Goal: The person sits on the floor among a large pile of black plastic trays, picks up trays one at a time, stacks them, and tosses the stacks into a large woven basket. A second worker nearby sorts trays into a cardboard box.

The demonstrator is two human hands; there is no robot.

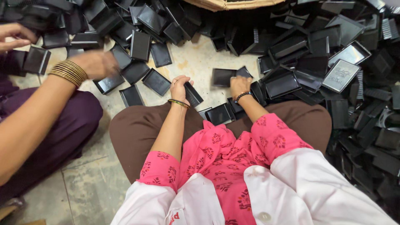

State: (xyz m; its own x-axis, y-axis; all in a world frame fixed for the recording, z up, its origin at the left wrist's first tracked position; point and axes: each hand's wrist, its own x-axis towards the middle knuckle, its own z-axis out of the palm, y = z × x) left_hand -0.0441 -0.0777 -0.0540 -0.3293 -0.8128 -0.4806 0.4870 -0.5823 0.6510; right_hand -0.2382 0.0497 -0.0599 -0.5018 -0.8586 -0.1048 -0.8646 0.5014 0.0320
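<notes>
Concrete floor [196, 62], pale and stained, strewn with shallow black plastic trays; person sits on it, knees spread, brown trousers, pink printed top. Left hand [180, 87], just left of frame centre, is closed around one small black tray [193, 95], fingers curled over its top edge; tray tilted, long axis running from upper left to lower right, its lower end toward the lap. Right hand [240, 85], just right of centre, lies palm down with fingers bent on a flat tray [225, 77] on the floor; whether it has pinched the tray or only presses on it cannot be told. That flat tray sits between the two hands, touching the right one, long axis roughly across the frame; right hand is clearly the nearer. A few more trays [221, 113] lie at the knees, below both hands. Outward: the big heap of trays [333, 62] fills the right side and upper edge, close to the right hand. Upper left, a co-worker's hand [96, 63] with gold bangles reaches over a looser scatter of trays [139, 62], well apart from the person's own hands.
</notes>
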